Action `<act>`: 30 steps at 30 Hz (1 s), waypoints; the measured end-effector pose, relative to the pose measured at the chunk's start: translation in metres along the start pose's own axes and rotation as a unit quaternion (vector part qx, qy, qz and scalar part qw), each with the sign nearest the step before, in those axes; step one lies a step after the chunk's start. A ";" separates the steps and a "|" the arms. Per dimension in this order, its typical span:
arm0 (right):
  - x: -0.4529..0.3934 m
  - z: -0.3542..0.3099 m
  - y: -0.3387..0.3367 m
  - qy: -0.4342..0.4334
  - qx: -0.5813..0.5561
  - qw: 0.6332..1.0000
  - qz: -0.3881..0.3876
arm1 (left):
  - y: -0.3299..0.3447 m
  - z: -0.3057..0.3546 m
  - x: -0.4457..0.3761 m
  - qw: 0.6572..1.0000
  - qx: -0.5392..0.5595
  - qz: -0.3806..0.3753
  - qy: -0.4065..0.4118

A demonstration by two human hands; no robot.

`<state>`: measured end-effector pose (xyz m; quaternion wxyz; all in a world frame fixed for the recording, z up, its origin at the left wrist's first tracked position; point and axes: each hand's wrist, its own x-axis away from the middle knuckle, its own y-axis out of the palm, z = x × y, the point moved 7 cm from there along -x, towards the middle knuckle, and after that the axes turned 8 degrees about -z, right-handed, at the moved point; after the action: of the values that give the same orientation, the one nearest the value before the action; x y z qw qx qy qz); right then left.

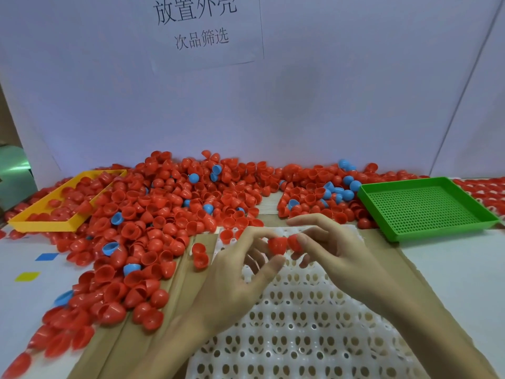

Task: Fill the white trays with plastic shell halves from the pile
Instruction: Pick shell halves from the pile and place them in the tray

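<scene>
Left hand and right hand at frame centre, fingers pinching two red shell halves above white tray, sockets mostly bare. Pile of red and blue halves across tabletop. Yellow tray, left: red halves. Green tray, right: nothing visible inside.
</scene>
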<state>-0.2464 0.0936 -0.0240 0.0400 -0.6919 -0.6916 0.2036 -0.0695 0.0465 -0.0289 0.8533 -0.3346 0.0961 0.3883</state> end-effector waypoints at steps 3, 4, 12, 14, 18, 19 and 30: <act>0.000 0.003 0.000 0.025 -0.027 0.999 0.008 | 0.004 -0.003 -0.001 0.999 0.025 0.004 -0.025; 0.000 0.004 0.001 0.032 -0.029 0.999 0.007 | 0.004 -0.006 -0.001 0.998 0.046 0.005 -0.041; 0.002 0.019 -0.014 0.119 -0.062 0.989 0.068 | -0.026 -0.023 -0.014 0.989 -0.066 0.096 -0.086; 0.003 0.022 -0.017 0.143 -0.099 0.982 0.069 | -0.030 -0.028 -0.023 0.985 -0.127 0.087 -0.075; 0.005 0.025 -0.021 0.163 -0.100 0.979 0.075 | -0.018 -0.034 -0.044 0.969 -0.241 0.046 -0.013; 0.005 0.025 -0.020 0.165 -0.102 0.978 0.072 | -0.014 -0.036 -0.050 0.964 -0.261 0.041 -0.003; 0.004 0.027 -0.022 0.166 -0.104 0.979 0.062 | 0.006 -0.047 -0.065 0.924 -0.383 -0.020 -0.007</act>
<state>-0.2760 0.0922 -0.0420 0.0692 -0.7576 -0.6488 0.0153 -0.1137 -0.0198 -0.0402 0.6685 -0.6348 -0.0726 0.3805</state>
